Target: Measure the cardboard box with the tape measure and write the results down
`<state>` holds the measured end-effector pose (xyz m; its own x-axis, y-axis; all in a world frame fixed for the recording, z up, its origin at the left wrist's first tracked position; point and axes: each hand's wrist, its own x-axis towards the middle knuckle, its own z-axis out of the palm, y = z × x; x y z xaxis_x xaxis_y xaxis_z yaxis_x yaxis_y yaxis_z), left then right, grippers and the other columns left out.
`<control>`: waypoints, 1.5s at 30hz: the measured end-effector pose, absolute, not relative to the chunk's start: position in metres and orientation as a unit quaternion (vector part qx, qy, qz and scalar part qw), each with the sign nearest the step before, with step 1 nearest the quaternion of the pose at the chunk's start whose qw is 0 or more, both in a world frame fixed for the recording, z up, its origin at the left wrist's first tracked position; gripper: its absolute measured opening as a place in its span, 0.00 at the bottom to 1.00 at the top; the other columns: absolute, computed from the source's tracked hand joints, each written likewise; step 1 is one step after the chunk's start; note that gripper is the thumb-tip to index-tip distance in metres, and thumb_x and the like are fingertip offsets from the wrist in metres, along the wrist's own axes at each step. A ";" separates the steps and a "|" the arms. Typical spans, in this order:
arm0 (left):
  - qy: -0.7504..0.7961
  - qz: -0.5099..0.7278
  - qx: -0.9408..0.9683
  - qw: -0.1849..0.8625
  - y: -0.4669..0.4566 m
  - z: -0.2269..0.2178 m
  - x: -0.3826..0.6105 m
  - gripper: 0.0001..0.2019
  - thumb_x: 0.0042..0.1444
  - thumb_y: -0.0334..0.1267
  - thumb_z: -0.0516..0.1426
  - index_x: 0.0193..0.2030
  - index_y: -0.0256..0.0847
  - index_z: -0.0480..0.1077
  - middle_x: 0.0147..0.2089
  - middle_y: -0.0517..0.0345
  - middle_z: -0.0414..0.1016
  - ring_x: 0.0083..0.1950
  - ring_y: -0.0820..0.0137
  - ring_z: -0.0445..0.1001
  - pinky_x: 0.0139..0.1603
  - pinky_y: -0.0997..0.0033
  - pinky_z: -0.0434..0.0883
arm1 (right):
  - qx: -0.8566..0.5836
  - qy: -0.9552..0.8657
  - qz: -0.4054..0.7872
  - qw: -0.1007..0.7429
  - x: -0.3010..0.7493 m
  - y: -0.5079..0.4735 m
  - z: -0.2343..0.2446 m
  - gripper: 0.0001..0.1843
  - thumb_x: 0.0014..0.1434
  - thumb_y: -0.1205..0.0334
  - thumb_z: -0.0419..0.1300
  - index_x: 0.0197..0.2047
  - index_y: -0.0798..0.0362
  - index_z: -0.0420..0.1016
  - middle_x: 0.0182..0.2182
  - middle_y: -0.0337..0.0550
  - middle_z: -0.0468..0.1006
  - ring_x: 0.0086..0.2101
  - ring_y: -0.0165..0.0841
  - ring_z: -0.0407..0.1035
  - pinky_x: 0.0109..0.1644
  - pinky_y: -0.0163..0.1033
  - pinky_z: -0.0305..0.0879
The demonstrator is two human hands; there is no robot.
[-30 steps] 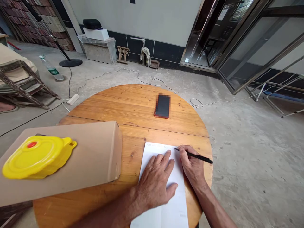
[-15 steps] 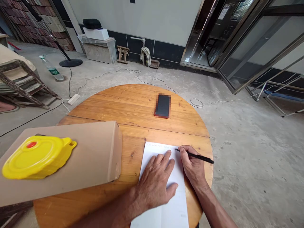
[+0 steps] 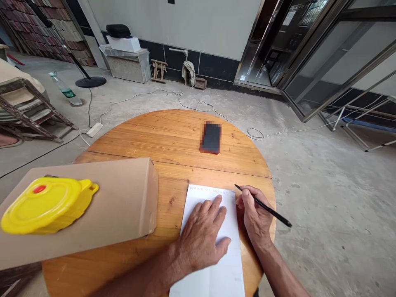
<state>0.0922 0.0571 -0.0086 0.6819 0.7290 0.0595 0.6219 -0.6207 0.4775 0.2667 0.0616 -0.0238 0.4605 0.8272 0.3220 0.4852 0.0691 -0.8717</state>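
Note:
A white sheet of paper (image 3: 227,268) lies at the near right of a round wooden table (image 3: 173,140), with a line of small writing along its top edge. My left hand (image 3: 202,237) rests flat on the sheet, fingers spread. Just off the paper's right edge, my right hand (image 3: 253,214) is closed around a black pen (image 3: 266,208). The pen's tip points up and left, lifted clear of the sheet.
A long cardboard box (image 3: 123,202) lies on the table's left side with a yellow lidded container (image 3: 46,204) on top. A dark phone (image 3: 211,138) sits at the far middle. Cables (image 3: 185,103), a power strip (image 3: 95,129), a bottle (image 3: 64,88) and a folded frame (image 3: 31,111) are on the concrete floor.
My right hand has shifted right, off the paper's edge, and the pen has tilted so its tip is raised from the sheet. The left hand has stayed flat in place.

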 end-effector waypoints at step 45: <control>0.429 0.164 0.888 -0.012 -0.053 -0.046 0.024 0.31 0.61 0.45 0.55 0.70 0.43 0.54 0.73 0.48 0.49 0.72 0.54 0.50 0.67 0.46 0.58 | -0.622 -0.456 0.249 0.586 0.289 -0.011 -0.022 0.19 0.59 0.47 0.59 0.46 0.52 0.76 0.42 0.50 0.82 0.40 0.42 0.78 0.49 0.50 0.74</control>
